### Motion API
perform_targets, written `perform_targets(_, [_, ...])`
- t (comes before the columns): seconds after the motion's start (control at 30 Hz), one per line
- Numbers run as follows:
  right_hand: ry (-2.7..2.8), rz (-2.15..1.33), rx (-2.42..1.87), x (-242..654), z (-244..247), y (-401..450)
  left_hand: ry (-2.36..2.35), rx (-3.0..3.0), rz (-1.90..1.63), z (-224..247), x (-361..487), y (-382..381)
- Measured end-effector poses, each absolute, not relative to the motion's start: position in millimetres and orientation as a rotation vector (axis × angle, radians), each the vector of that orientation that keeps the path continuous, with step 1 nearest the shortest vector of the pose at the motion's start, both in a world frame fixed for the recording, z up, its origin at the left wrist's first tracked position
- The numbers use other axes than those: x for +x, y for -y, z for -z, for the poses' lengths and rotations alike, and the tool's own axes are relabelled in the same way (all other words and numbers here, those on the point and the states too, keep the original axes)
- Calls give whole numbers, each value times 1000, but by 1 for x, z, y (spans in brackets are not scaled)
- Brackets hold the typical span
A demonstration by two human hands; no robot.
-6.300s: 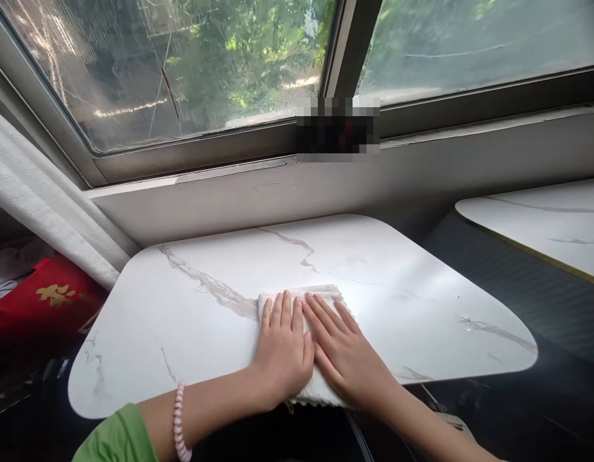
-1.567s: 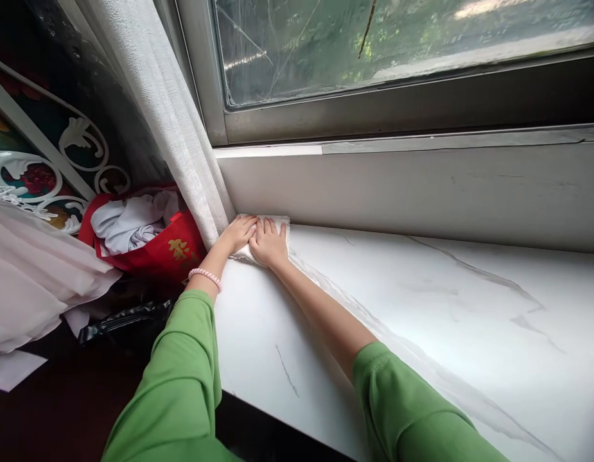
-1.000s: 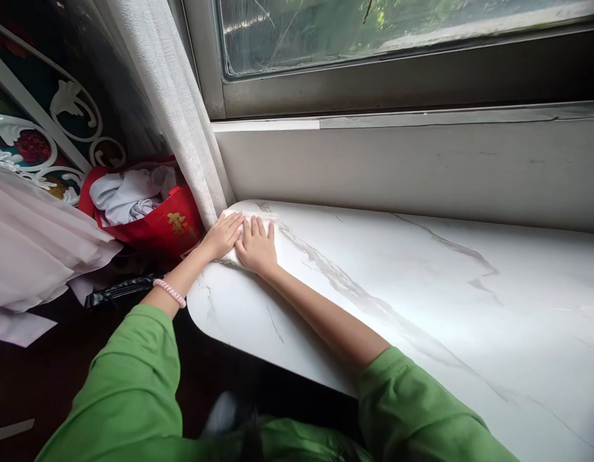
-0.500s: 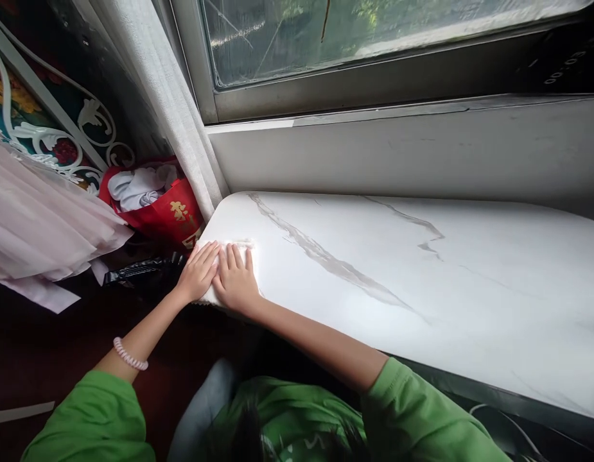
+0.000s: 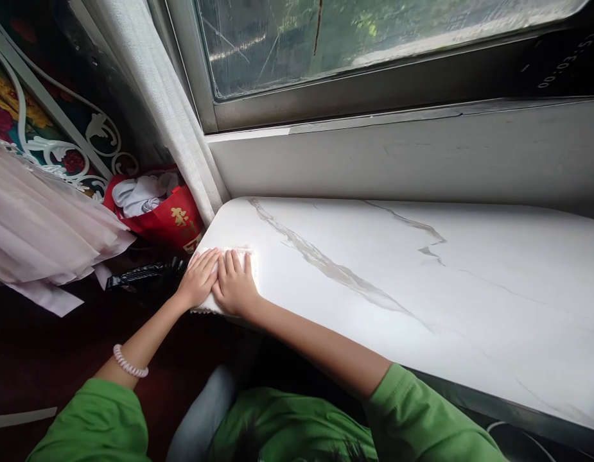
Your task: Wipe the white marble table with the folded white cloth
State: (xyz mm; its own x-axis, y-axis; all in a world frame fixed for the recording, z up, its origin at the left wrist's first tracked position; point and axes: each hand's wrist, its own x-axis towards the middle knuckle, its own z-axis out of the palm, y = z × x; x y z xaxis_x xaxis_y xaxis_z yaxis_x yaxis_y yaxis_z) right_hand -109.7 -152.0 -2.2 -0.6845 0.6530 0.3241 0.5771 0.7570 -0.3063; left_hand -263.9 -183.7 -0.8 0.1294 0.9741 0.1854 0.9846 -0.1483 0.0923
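A white cloth (image 5: 252, 255) lies at the near left corner of the white marble-patterned tabletop (image 5: 335, 224). Both palms press down on it, side by side. My left hand (image 5: 198, 280) rests flat over the cloth's left part, fingers stretched out and pointing away from me. Beside it, touching at the fingertips and thumb, my right hand (image 5: 236, 283) also lies flat with its fingers spread a little. A fringe of the cloth hangs over the table's near edge below the hands.
A red bag (image 5: 166, 221) holding white cloth stands left of the table, beside a pale curtain (image 5: 166, 83). Pink fabric (image 5: 46, 224) hangs at the left near a black plastic item (image 5: 145, 274). A wall and window (image 5: 297, 51) rise behind the table.
The whole view has shifted slightly, with table and hands a little lower in the picture. Both hands stay flat on the cloth at the same corner.
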Motion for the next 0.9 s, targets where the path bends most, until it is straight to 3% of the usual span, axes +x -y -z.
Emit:
perform_targets(0.57, [2429, -248, -1250, -158, 12, -55, 2046, -2400, 223, 3, -300, -55])
perform_targets(0.9, [2424, -198, -1173, -152, 26, -98, 2024, -2333, 269, 12, -293, -87])
